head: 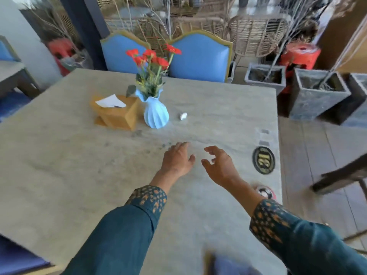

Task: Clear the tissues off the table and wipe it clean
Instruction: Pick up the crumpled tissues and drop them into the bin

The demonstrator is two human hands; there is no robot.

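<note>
Reaching out over the stone table (59, 155), both arms are stretched forward in teal sleeves. Left hand (177, 158) is palm down, fingers relaxed; right hand (218, 165) has fingers loosely curled, and neither holds anything. One crumpled tissue (183, 116) sits further out, right beside the blue vase (155, 114).

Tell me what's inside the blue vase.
Red flowers with green stems stand in the blue vase. The stems' lower ends, and any water, are hidden by its opaque wall.
</note>
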